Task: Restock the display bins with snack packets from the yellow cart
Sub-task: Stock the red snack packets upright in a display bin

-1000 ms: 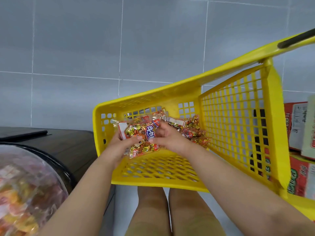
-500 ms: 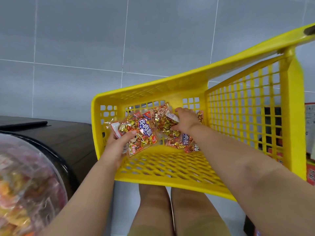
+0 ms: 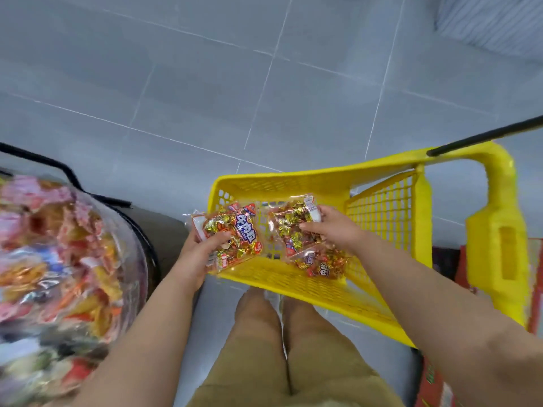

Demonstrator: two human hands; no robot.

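Step in hand, as judged: lifting snack packets out of the yellow cart [image 3: 293, 180] for transfer to the display bin [image 3: 58, 259] on the left.

Hand state:
- The left hand [image 3: 202, 248] grips one packet [image 3: 235, 233] at the cart's left edge, thumb across the printed face, fingers underneath. Whether more packets are stacked below it cannot be told.
- The right hand [image 3: 332, 230] pinches a second packet [image 3: 291, 221] near its top right corner and holds it above the cart's mesh bottom.
- A third packet [image 3: 323, 267] lies on the cart bottom near the right wall, below the right hand.

Procedure:
1. Lay the second packet on the first so the left hand carries both flat.
2. Grip the sealed edges, not the filled centre; the film looks slippery and the loose sweets inside will shift.
3. Lift clear of the cart rim before swinging left.

Pose: both forearms reach forward and down into the cart, the left wrist turned palm up.
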